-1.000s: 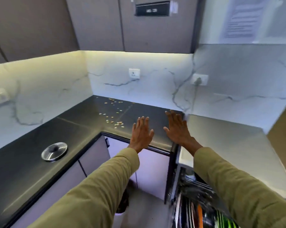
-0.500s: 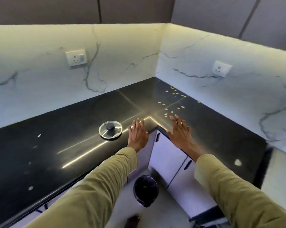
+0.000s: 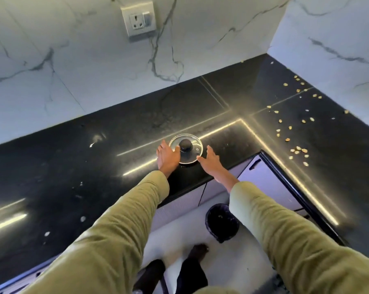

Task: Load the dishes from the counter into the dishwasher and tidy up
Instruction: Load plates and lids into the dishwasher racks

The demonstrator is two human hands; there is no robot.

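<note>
Between the 2 open, empty hands, left hand (image 3: 167, 156) and right hand (image 3: 210, 161), lies the glass lid (image 3: 185, 151); grasping its knob (image 3: 185, 144) likely lifts it best.

View: swung left from the dishwasher corner, now looking down along the tabletop (image 3: 94, 166).
Left hand (image 3: 167, 158): moved up to the lid (image 3: 185, 151), now at its left edge.
Right hand (image 3: 211, 161): moved from near the corner seeds (image 3: 299, 150) to the lid's right side, fingers spread.
</note>
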